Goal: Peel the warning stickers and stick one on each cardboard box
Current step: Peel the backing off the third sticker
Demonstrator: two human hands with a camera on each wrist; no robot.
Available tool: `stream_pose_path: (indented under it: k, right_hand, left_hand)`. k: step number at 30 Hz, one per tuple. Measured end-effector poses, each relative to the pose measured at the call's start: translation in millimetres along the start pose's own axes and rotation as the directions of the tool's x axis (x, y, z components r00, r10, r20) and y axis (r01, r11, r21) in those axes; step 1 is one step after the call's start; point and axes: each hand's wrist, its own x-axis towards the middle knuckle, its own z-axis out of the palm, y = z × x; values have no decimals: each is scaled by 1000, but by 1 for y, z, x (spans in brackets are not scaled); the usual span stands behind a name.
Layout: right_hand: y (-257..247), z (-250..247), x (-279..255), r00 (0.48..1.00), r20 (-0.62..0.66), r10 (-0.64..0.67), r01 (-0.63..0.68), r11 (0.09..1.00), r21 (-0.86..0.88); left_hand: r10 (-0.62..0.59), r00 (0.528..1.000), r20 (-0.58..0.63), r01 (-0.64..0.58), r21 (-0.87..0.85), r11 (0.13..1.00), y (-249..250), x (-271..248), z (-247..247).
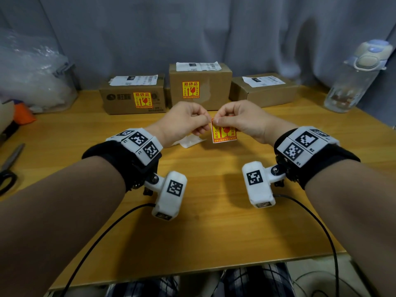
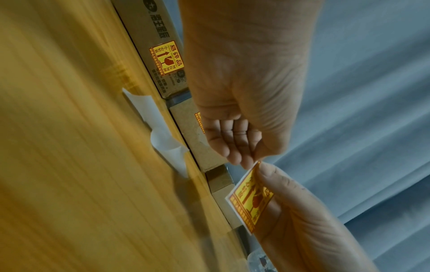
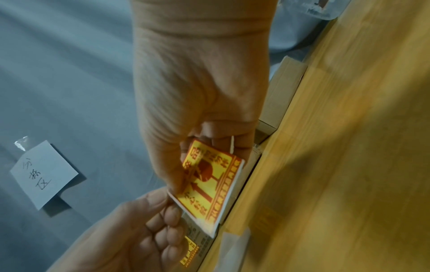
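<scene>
A yellow-and-red warning sticker on its white backing hangs above the table's middle. My right hand pinches its top edge, and my left hand pinches its top left corner. In the right wrist view the sticker shows its white rim. In the left wrist view the sticker is held by both thumbs. Three cardboard boxes stand at the back. The left box and the middle box each carry a warning sticker on the front. The right box shows none on its visible faces.
Crumpled white backing paper lies on the wooden table under my left hand. Scissors lie at the left edge. A water bottle stands at the back right, and a clear plastic bin at the back left.
</scene>
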Motion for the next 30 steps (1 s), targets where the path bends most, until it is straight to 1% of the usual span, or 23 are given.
stream_pose_path:
  k: [12, 26, 30]
  right_hand:
    - [-1, -6, 0, 997, 73, 11, -9, 999, -32]
    - [-1, -2, 2, 996, 89, -5, 8, 999, -38]
    - [-1, -3, 3, 996, 88, -4, 8, 999, -41]
  left_hand:
    - [-15, 999, 30, 16, -13, 1000, 2, -2, -3]
    - [6, 997, 80, -6, -1, 1000, 0, -5, -5]
    - [-7, 998, 68, 9, -32, 999, 1, -5, -4]
